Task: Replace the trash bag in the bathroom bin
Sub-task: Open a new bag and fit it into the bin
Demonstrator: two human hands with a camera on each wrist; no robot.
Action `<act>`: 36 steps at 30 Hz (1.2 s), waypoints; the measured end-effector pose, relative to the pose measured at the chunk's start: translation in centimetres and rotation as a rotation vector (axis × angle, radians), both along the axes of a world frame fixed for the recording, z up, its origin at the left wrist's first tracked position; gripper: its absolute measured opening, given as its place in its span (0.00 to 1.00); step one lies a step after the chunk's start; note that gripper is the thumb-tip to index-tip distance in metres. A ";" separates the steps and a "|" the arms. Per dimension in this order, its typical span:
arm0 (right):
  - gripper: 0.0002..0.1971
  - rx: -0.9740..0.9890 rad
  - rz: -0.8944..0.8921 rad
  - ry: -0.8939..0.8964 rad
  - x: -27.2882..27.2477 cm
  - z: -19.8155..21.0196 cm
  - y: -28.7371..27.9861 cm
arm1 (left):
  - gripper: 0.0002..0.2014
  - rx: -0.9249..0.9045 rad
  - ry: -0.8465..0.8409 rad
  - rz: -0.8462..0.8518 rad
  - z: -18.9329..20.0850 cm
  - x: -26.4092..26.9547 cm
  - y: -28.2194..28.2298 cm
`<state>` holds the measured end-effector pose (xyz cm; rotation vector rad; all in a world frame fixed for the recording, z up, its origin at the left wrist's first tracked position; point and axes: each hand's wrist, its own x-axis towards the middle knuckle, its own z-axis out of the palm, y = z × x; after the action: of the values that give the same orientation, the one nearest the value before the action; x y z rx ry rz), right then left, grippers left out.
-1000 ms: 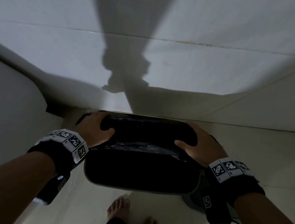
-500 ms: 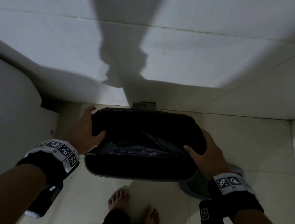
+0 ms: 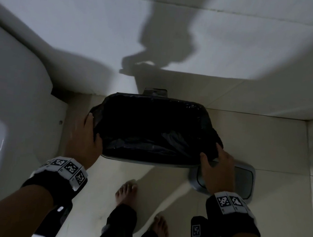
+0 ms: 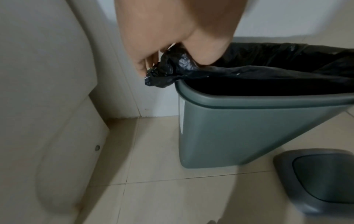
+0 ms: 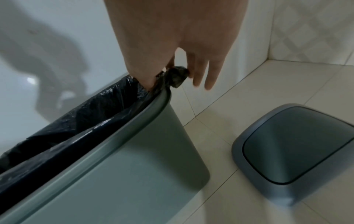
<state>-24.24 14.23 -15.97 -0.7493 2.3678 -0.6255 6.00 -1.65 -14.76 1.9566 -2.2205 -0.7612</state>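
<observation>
A grey-green bin [image 3: 147, 160] [image 4: 249, 128] [image 5: 124, 174] stands on the tiled floor against the wall. A black trash bag [image 3: 155, 122] [image 4: 268, 63] [image 5: 91, 109] lies in its mouth, folded over the far rim; the near rim is bare. My left hand [image 3: 89, 136] [image 4: 162, 60] pinches the bag's bunched left corner beside the rim. My right hand [image 3: 214, 164] [image 5: 172, 72] pinches the bunched right corner between thumb and finger, the other fingers hanging straight.
The bin's grey swing lid [image 3: 242, 178] [image 4: 321, 178] [image 5: 295, 148] lies on the floor right of the bin. A white toilet [image 3: 7, 101] [image 4: 47, 106] stands close on the left. My bare feet [image 3: 125, 192] are just before the bin. Tiled walls close the corner.
Both hands slid from the bag's far rim back and outward to the bin's near side corners, each pulling bag plastic along. The view pulled back, so the lid on the floor shows.
</observation>
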 end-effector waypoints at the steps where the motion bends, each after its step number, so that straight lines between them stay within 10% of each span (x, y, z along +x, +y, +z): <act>1: 0.29 -0.001 0.001 -0.038 0.2 0.0 0.2 | 0.28 -0.005 0.019 0.021 0.1 0.1 0.5; 18: 0.22 -0.005 -0.010 -0.129 1.5 -0.7 2.4 | 0.23 0.354 0.333 0.449 -3.1 1.9 3.4; 29: 0.19 -0.082 -0.055 -0.067 1.4 -2.7 2.7 | 0.12 0.411 0.137 0.407 0.8 1.9 2.2; 33: 0.17 -0.098 -0.028 -0.006 1.3 -3.1 3.5 | 0.07 0.472 -0.001 0.327 -13.5 5.5 6.8; 36: 0.15 -0.071 -0.017 0.016 1.4 -3.8 3.8 | 0.06 0.514 0.031 0.332 -12.1 4.5 6.2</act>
<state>-22.86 18.04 -19.78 -0.7682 2.3798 -0.7173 10.54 4.57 -26.85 2.4184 -1.7235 -1.3927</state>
